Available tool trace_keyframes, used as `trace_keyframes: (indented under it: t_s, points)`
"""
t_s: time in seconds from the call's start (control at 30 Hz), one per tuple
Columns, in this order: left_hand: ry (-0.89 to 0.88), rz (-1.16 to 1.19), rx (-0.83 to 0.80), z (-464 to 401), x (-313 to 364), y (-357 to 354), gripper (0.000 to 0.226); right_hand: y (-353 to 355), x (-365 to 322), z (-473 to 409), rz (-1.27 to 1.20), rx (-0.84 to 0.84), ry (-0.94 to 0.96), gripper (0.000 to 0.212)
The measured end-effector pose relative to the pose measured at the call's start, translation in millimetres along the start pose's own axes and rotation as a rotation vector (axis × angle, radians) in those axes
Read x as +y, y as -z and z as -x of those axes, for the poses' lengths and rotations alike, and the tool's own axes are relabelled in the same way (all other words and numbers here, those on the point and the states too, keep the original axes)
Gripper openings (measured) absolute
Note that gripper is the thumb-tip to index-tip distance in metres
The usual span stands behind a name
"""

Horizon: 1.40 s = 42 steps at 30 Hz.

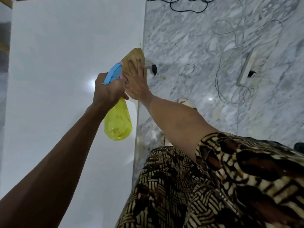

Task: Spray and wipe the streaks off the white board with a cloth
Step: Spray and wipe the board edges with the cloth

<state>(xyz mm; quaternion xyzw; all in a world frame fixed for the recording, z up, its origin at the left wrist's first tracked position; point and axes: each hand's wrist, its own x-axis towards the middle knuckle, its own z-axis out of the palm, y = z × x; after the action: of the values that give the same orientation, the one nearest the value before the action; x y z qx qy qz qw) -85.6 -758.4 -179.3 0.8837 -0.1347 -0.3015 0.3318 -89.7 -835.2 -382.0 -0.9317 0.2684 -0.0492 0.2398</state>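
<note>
Fingers of the right hand (137, 83) lie straight and spread, pressing a tan cloth (134, 60) flat against the right edge of the white board (57, 79), about midway along that edge. Those of the left hand (107, 88) curl round the neck of a yellow spray bottle (118, 122), gripping it just below its blue trigger head (113, 73), which points toward the cloth. Bottle and left hand hang over the board, just beside the right hand. Off the board's right edge, a marble floor (197, 38) carries white cables (230, 55) and a power strip (246, 68).
</note>
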Motion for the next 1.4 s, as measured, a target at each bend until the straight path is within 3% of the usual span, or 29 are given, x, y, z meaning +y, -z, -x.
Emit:
trace_keyframes:
  t_s: [0.13, 0.2, 0.4, 0.6, 0.93, 1.1, 1.23, 1.4]
  points:
    - [0.067, 0.021, 0.009, 48, -52, 5, 0.027, -9, -28, 68, -0.013, -0.020, 0.007, 0.064]
    - [0.052, -0.009, 0.022, 66, -74, 8, 0.016, -12, -38, 95, -0.035, -0.022, -0.004, 0.058]
    - [0.004, -0.068, 0.015, 113, -119, 11, 0.026, -30, -62, 155, -0.065, -0.017, -0.008, 0.053]
    - [-0.079, -0.010, 0.028, 181, -156, 18, 0.021, -56, -86, 222, -0.093, 0.016, 0.006, 0.048]
    - [0.069, 0.029, 0.049, 323, -272, 36, 0.019, -92, -152, 368, -0.175, 0.072, -0.021, 0.046]
    - [0.053, 0.009, 0.041, 369, -321, 57, 0.030, -114, -187, 455, -0.244, 0.085, -0.043, 0.054]
    - [-0.037, -0.012, -0.005, 400, -362, 73, 0.045, -130, -217, 518, -0.255, 0.160, -0.037, 0.049]
    - [-0.101, 0.009, -0.046, 437, -405, 79, 0.046, -163, -243, 576, -0.208, 0.188, -0.058, 0.043]
